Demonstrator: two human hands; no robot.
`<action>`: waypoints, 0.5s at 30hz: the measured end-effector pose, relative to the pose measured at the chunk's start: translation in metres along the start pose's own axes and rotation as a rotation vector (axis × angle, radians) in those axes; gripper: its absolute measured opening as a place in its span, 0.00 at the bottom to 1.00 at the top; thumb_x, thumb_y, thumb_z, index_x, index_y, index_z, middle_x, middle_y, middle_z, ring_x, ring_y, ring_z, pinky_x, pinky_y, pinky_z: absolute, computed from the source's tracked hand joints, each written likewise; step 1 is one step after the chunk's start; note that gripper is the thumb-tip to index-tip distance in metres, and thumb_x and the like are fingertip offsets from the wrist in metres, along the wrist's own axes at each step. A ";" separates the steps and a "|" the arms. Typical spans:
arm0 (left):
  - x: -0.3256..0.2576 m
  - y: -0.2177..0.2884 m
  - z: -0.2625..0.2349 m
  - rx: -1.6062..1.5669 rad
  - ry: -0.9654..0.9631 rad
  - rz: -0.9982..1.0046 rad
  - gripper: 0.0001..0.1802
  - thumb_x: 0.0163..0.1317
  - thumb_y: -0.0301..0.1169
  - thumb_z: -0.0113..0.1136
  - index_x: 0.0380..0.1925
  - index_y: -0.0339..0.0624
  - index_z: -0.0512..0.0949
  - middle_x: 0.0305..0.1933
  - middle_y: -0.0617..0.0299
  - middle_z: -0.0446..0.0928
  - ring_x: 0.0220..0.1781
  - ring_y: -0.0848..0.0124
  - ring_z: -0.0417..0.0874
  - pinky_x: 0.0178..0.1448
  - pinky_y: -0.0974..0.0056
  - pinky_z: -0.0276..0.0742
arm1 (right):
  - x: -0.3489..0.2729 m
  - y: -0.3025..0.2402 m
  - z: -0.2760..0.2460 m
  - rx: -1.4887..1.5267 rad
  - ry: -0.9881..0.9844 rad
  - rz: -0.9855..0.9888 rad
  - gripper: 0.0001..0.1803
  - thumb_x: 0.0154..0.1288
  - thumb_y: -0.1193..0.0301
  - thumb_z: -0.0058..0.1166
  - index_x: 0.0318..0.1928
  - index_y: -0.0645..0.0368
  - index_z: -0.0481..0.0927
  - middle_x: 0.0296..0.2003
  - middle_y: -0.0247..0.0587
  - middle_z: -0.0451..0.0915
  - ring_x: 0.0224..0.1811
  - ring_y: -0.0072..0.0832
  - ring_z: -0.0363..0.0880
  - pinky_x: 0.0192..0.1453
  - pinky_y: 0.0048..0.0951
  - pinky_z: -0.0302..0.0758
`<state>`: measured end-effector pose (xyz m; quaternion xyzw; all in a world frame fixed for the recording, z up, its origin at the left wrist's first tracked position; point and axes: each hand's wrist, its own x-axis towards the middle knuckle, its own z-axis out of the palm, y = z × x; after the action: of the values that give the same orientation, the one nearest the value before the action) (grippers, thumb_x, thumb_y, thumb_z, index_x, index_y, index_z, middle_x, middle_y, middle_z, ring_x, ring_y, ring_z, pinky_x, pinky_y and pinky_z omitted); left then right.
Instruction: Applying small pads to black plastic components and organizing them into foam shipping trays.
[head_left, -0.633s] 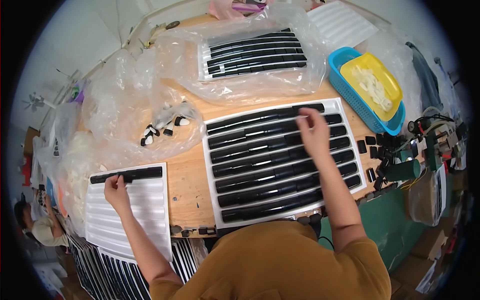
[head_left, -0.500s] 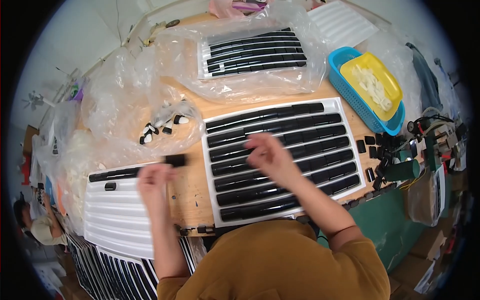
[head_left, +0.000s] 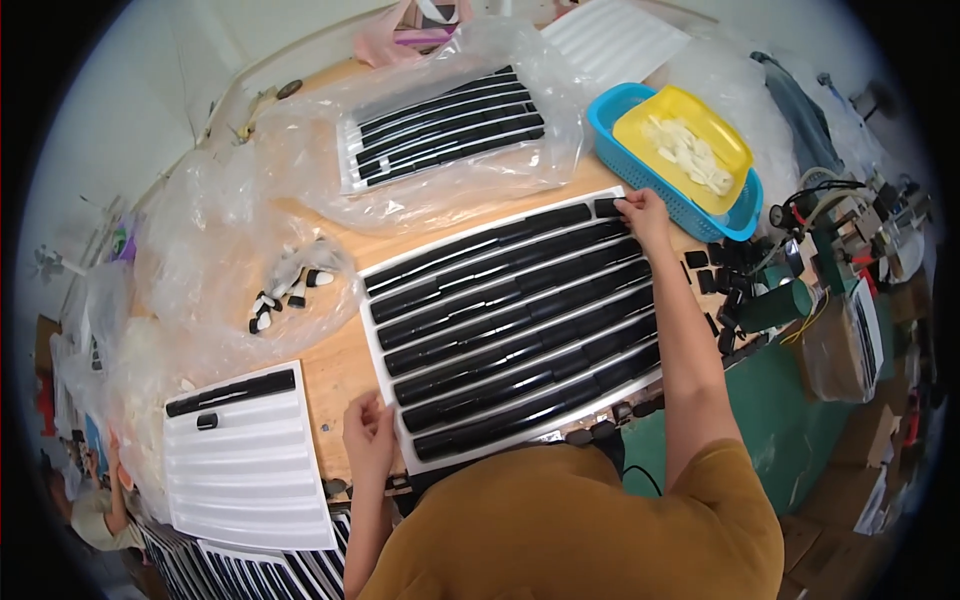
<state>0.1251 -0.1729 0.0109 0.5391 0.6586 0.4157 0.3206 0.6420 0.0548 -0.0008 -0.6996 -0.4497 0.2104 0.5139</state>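
A large white tray [head_left: 372, 330] lies in front of me with long rows of black pieces [head_left: 510, 320] filling its grooves. My right hand [head_left: 643, 216] reaches to the tray's far right corner and pinches a small black piece [head_left: 607, 207] at the end of the top row. My left hand [head_left: 368, 435] rests with curled fingers on the wooden table, against the tray's near left edge, and holds nothing. To the left lies a second white ribbed tray [head_left: 245, 480] with one black row [head_left: 230, 392] and a single short piece [head_left: 207, 421].
A bagged tray of black pieces [head_left: 445, 125] lies at the back. Crumpled plastic bags [head_left: 230, 260] hold loose parts. A blue basket [head_left: 610, 110] holds a yellow tray [head_left: 640, 125] at right, with loose black pieces [head_left: 725, 275] and tools nearby. Another person [head_left: 95, 505] sits at far left.
My left hand has left the small ribbed tray and come to the big tray's near left edge. My right hand has moved from the tray's middle to its far right corner.
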 end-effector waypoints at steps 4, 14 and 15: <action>-0.019 0.011 -0.004 -0.157 -0.148 -0.320 0.13 0.65 0.26 0.59 0.49 0.36 0.75 0.28 0.67 0.75 0.27 0.81 0.73 0.29 0.74 0.70 | 0.011 0.010 0.008 -0.119 0.023 -0.129 0.10 0.57 0.72 0.66 0.33 0.62 0.77 0.24 0.35 0.79 0.21 0.22 0.76 0.25 0.24 0.72; -0.045 0.007 -0.007 -0.354 -0.221 -0.379 0.10 0.69 0.26 0.54 0.49 0.40 0.75 0.33 0.70 0.79 0.29 0.84 0.74 0.30 0.78 0.63 | -0.015 -0.017 0.014 -0.909 0.303 -0.435 0.13 0.66 0.63 0.52 0.36 0.59 0.82 0.37 0.54 0.78 0.43 0.52 0.74 0.50 0.50 0.71; -0.044 0.008 -0.003 -0.392 -0.231 -0.360 0.10 0.68 0.25 0.54 0.48 0.40 0.75 0.34 0.69 0.79 0.31 0.83 0.75 0.32 0.77 0.65 | -0.001 0.001 0.001 -0.974 0.268 -0.355 0.13 0.66 0.63 0.51 0.37 0.58 0.83 0.37 0.58 0.80 0.43 0.54 0.77 0.51 0.50 0.71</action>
<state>0.1351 -0.2163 0.0184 0.3850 0.6100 0.4073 0.5602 0.6407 0.0541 -0.0022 -0.7910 -0.5371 -0.2039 0.2105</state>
